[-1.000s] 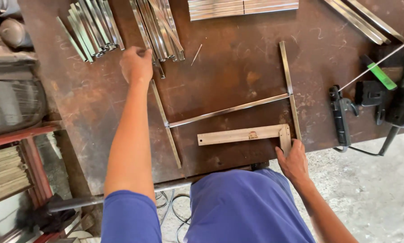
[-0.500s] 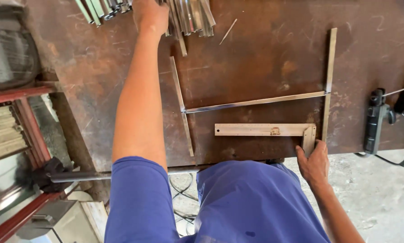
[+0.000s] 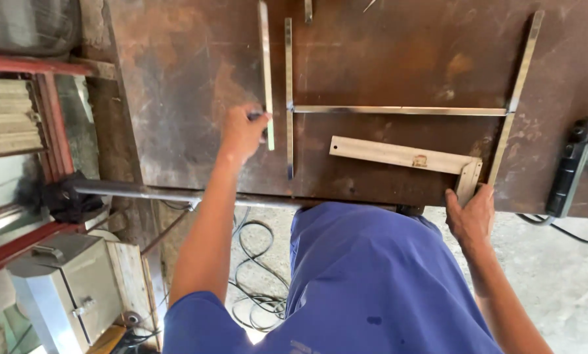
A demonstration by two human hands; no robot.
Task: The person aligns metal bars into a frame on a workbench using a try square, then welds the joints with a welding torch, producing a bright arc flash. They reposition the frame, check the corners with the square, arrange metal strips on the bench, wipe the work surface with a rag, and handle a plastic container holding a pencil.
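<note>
So far, a three-piece steel frame (image 3: 399,110) lies on the rusty steel worktable (image 3: 196,72): a left upright strip (image 3: 289,98), a cross strip running from it toward three o'clock, and a right upright strip (image 3: 518,92) leaning slightly at the top. A fourth piece, a loose steel strip (image 3: 266,72), sits just beside the left upright at its nine o'clock side, parallel to it and not joined to anything, so by my reading the frame is partly laid out with this strip not yet placed. The left hand (image 3: 241,134) pinches the near end of that loose strip between fingers and thumb. The right hand (image 3: 471,216), at five o'clock from the frame, closes around the short leg of a pale try square (image 3: 399,155) at the table's near edge; the square's long arm lies flat below the cross strip, near but apart from it. Open table spreads toward nine o'clock of the loose strip, bare to the left edge. At three o'clock a black power tool (image 3: 569,174) rests at the table edge, its cable hanging off, well apart from the frame. Below the near edge runs a steel pipe (image 3: 176,195).
</note>
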